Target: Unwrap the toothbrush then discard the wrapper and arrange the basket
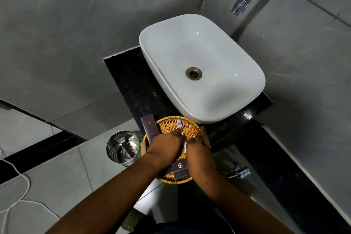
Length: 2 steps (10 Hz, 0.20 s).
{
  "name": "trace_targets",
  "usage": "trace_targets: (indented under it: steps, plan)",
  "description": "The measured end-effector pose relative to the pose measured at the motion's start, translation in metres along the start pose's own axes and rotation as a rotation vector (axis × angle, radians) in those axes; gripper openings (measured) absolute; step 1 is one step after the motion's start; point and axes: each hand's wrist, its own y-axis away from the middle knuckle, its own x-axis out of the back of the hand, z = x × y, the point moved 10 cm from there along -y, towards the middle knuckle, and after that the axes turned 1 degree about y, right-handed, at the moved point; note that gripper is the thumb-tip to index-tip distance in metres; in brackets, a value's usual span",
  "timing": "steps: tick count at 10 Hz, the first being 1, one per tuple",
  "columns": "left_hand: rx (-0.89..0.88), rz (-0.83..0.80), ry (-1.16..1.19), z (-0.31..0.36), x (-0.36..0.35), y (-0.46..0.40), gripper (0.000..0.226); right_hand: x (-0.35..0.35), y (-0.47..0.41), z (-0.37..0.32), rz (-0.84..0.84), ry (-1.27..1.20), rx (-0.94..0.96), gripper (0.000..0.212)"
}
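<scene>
Both hands, left hand and right hand, pinch the toothbrush over the basket. Risk: basket overhangs the desk's near edge; downward pressure could tip it.

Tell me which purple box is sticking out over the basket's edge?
The long purple box marked "Comb", by the left hand. It pokes over the basket's left rim; the hotel box lies inside.

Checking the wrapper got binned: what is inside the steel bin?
Inside the steel bin lies one long dark strip leaning on its wall, perhaps a wrapper. The near wall hides part of the bottom.
</scene>
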Motion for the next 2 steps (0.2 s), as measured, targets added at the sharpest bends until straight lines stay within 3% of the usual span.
trace_targets:
  steps: [1, 2]
  plan:
    - [0.011, 0.106, 0.053, -0.014, 0.028, 0.007, 0.049, 0.022, 0.003, 0.004, 0.064, -0.18, 0.014, 0.022]
    - [0.03, 0.312, 0.179, -0.035, 0.065, 0.027, 0.039, 0.061, 0.008, 0.007, 0.195, -0.313, 0.063, 0.013]
